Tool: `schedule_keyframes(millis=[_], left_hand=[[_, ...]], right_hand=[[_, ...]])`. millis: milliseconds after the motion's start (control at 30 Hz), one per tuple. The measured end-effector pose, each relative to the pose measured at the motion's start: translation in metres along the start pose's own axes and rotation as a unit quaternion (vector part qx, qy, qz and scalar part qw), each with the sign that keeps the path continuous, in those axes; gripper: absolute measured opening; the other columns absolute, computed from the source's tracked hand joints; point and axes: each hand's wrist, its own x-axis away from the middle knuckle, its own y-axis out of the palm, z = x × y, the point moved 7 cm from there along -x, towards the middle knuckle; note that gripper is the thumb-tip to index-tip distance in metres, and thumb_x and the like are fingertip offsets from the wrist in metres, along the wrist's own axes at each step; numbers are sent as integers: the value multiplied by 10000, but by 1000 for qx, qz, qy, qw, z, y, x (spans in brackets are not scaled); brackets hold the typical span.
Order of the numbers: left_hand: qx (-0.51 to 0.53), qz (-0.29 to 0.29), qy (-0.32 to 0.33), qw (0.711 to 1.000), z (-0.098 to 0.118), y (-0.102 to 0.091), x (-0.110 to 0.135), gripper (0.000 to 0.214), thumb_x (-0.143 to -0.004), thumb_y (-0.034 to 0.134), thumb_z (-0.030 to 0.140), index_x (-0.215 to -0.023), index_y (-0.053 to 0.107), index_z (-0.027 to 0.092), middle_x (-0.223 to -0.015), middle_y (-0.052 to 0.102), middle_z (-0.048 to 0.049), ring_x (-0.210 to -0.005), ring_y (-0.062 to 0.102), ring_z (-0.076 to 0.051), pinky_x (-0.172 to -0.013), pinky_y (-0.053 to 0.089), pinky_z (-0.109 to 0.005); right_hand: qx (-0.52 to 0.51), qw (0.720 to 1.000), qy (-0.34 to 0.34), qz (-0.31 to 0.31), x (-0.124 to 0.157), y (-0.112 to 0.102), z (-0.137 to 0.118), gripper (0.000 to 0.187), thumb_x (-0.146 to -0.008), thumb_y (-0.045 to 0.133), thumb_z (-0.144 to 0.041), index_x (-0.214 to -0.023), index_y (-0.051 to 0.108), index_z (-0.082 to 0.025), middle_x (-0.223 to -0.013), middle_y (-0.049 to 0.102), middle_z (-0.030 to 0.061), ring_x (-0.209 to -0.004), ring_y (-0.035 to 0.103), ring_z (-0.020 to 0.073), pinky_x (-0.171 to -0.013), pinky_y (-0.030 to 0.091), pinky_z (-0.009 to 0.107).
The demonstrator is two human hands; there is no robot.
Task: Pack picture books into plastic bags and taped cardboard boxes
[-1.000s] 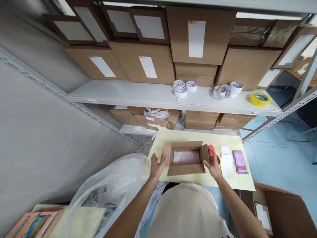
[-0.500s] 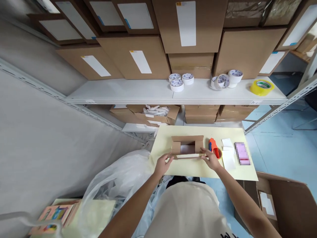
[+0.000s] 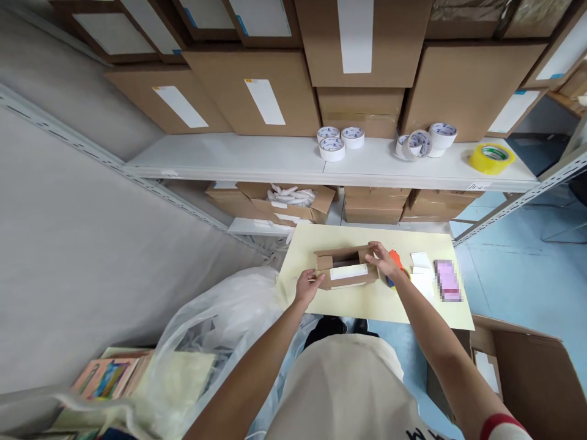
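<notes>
A small cardboard box (image 3: 351, 283) with its top flaps up sits slightly turned on the pale yellow table (image 3: 358, 304). Its front bears a white label (image 3: 350, 272), and the opening shows a dark inside. My left hand (image 3: 309, 285) grips the box's near left corner, thumb in front. At the far right corner, my right hand (image 3: 381, 259) is closed on the flap and side wall. An orange tape dispenser (image 3: 395, 258) lies beside my right hand, partly hidden by the wrist.
White paper slips (image 3: 420, 261) and a blurred purple item (image 3: 448, 280) lie on the table's right. Tape rolls (image 3: 332, 148) and large cartons (image 3: 266, 98) fill shelves ahead. An open carton (image 3: 527, 373) stands low right; plastic wrap (image 3: 220, 311) is at left.
My right hand has moved from the box's near right corner up to its far right corner. The box has turned and tipped, so its labelled front shows more. The view has shifted slightly.
</notes>
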Motion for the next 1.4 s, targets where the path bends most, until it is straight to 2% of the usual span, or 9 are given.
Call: schedule_keyframes(millis=[100, 200, 333, 467, 600, 733, 1067, 1267, 1400], left_hand=[[-9, 4, -6, 1000, -3, 0, 1, 557, -642, 758, 421, -1103, 592, 158, -917, 689, -81, -755, 686, -212, -713, 565, -369], [-115, 15, 110, 987, 21, -1, 7, 597, -763, 665, 365, -1302, 514, 155, -1273, 605, -180, -1090, 644, -290, -904, 527, -449], [-353, -87, 343, 866, 62, 34, 35, 563, -883, 444, 189, -1444, 419, 160, -1553, 356, -155, -1459, 275, -302, -1155, 265, -505], [-464, -172, 419, 761, 71, 68, 54, 701, -899, 467, 377, -1528, 269, 139, -1592, 263, -144, -1483, 205, -307, -1195, 141, -502], [-472, -184, 400, 764, 75, 72, 53, 767, -895, 484, 481, -1540, 234, 149, -1591, 252, -157, -1476, 225, -317, -1189, 147, -514], [-437, -198, 414, 774, 87, 66, 56, 775, -870, 541, 493, -1527, 284, 174, -1590, 256, -145, -1477, 214, -329, -1201, 98, -511], [-443, -237, 394, 770, 66, 74, 54, 750, -904, 509, 462, -1528, 269, 122, -1581, 261, -162, -1477, 223, -308, -1202, 129, -486], [-402, -234, 420, 779, 68, 74, 51, 751, -891, 540, 456, -1531, 269, 171, -1577, 286, -138, -1469, 248, -307, -1198, 144, -491], [-364, -227, 438, 790, 70, 73, 46, 743, -881, 553, 451, -1526, 288, 195, -1565, 320, -129, -1459, 276, -308, -1197, 153, -490]], right_hand=[[78, 996, -39, -4, 6, 10, 7, 307, -863, 572, -411, -1119, 632, -251, -1493, 455, 79, -1407, 387, 251, -1147, 326, 463], [130, 989, -77, -5, 14, 20, 16, 287, -886, 520, -329, -1139, 602, -221, -1562, 343, 104, -1451, 311, 238, -1176, 282, 454], [172, 980, -98, -13, 16, 31, 21, 347, -914, 463, -307, -1231, 540, -189, -1600, 246, 134, -1483, 230, 233, -1189, 262, 453], [183, 973, -133, -45, 22, 44, 17, 437, -920, 466, -337, -1333, 479, -194, -1614, 212, 118, -1503, 153, 226, -1209, 207, 455], [206, 972, -109, 22, 43, 28, 30, 688, -890, 510, -427, -1489, 281, -179, -1621, 154, 154, -1505, 122, 285, -1185, 223, 522], [265, 946, -16, 185, 76, -22, 65, 582, -913, 432, -388, -1431, 362, -132, -1474, 409, 210, -1425, 303, 325, -1113, 315, 566], [401, 882, 218, 117, 46, -26, 101, 337, -843, 590, -377, -1022, 649, -97, -891, 682, 237, -959, 653, 364, -911, 408, 529], [416, 869, 208, 166, 41, -44, 65, 147, -788, 576, -303, -862, 640, -193, -715, 674, 102, -732, 644, 251, -753, 456, 412], [273, 945, 91, 153, 51, -59, 0, 165, -760, 503, -384, -728, 526, -224, -626, 561, 14, -597, 524, 188, -573, 407, 307]])
